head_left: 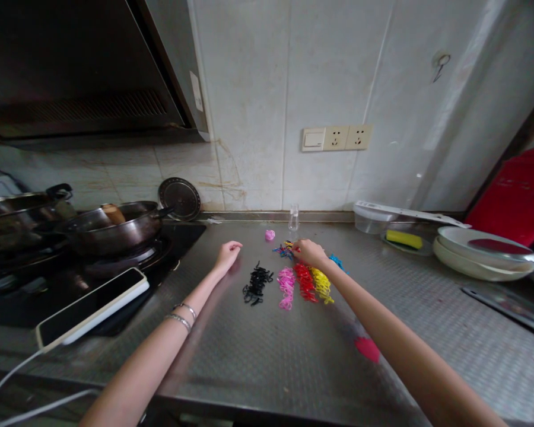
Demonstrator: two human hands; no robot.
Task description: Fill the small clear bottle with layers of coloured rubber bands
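Observation:
My left hand rests on the metal counter left of the piles, its fingers curled together with nothing visible in them. At the small mixed-colour pile of rubber bands is my right hand, fingertips pinched down among the bands; what lies between them is hidden. Sorted rubber bands lie nearer me in a row: a black pile, a pink pile, a red pile and a yellow pile. My right hand partly covers a blue pile.
Behind the piles stand a small clear bottle and a pink lump. Pans sit on the stove at left, near a cabled phone. Stacked bowls, a yellow sponge and a knife lie right.

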